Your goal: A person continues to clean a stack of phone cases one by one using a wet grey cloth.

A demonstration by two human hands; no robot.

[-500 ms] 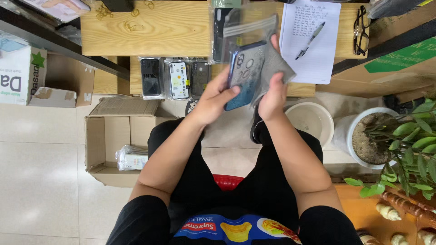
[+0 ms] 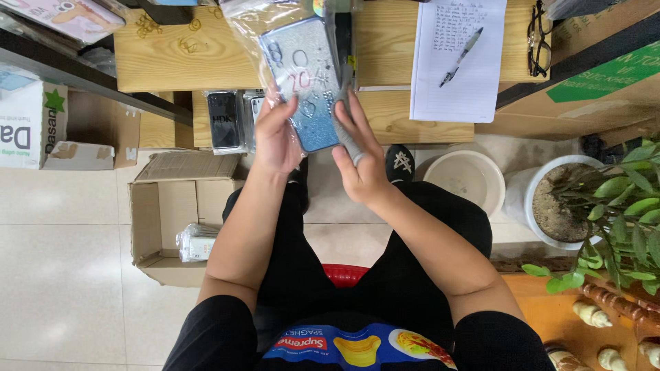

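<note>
You hold a glittery blue phone case point(image 2: 307, 82) in a clear plastic sleeve point(image 2: 256, 27) up above the edge of the wooden counter point(image 2: 172, 58), its long axis running nearly away from you and leaning a little to the left, the camera cut-out end pointing far from your body. Your left hand point(image 2: 276, 137) grips the near left edge, its fingers point(image 2: 287, 110) clamped on the case through the plastic. Your right hand point(image 2: 361, 154) takes the near right edge, its fingers point(image 2: 357, 113) closed on the case and on a grey strip of the wrapping. On the counter to the right lies a white sheet of handwritten paper point(image 2: 457, 62) with a pen point(image 2: 460, 56) slanted across it, and black spectacles point(image 2: 540, 38) just beside it. A row of dark phone cases in wrappers point(image 2: 225, 120) stands on the lower shelf, just left of your left hand. On the floor to your left sits an open brown cardboard box point(image 2: 161, 220) with a small wrapped bundle point(image 2: 198, 242) inside, and farther left a white carton with a green star point(image 2: 29, 124). To the right stand an empty cream bowl point(image 2: 464, 180) and a white pot with a leafy plant point(image 2: 605, 206).
</note>
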